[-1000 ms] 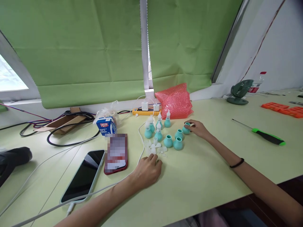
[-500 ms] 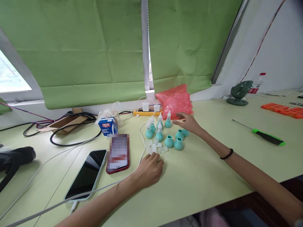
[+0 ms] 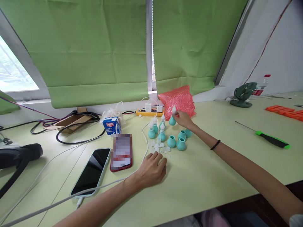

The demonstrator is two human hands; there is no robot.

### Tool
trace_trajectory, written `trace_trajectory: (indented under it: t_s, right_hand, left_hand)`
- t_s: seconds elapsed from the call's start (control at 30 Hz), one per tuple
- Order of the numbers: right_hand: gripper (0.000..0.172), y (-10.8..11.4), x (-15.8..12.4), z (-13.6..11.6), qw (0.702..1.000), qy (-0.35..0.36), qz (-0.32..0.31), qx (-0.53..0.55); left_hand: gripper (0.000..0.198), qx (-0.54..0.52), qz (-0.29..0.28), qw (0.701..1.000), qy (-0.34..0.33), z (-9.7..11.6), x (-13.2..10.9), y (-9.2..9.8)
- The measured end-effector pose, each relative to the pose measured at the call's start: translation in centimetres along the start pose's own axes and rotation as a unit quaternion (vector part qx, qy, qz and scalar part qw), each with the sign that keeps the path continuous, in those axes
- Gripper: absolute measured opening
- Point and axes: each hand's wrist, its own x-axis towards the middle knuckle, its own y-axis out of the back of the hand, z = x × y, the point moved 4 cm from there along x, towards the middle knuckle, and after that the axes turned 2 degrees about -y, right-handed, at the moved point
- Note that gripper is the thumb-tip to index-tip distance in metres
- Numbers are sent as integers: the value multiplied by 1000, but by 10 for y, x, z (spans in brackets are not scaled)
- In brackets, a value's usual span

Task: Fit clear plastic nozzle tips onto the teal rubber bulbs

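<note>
Take the pink bubble bag as your mark. Your right hand is at its near side, thumb and fingers clamped on the white tip of a teal bulb. Your left hand lies well nearer you, fingers curled; you can't tell whether they grip anything. The front edge of the table is well nearer than the bag; room opens to the bag's near right, towards the screwdriver. In front stand four teal pots; capped bulbs and the power strip crowd its left.
</note>
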Motion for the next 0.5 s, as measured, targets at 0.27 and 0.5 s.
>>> trace_trajectory:
  t_s: [0.27, 0.5]
  right_hand:
    - [16, 36, -106, -76, 956, 176, -65, 224]
    - [9, 4, -158, -92, 923, 267, -95, 259]
  left_hand:
    - [37, -372, 140, 884, 246, -12, 3, 37]
    - [29, -483, 128, 821, 275, 1, 5, 29]
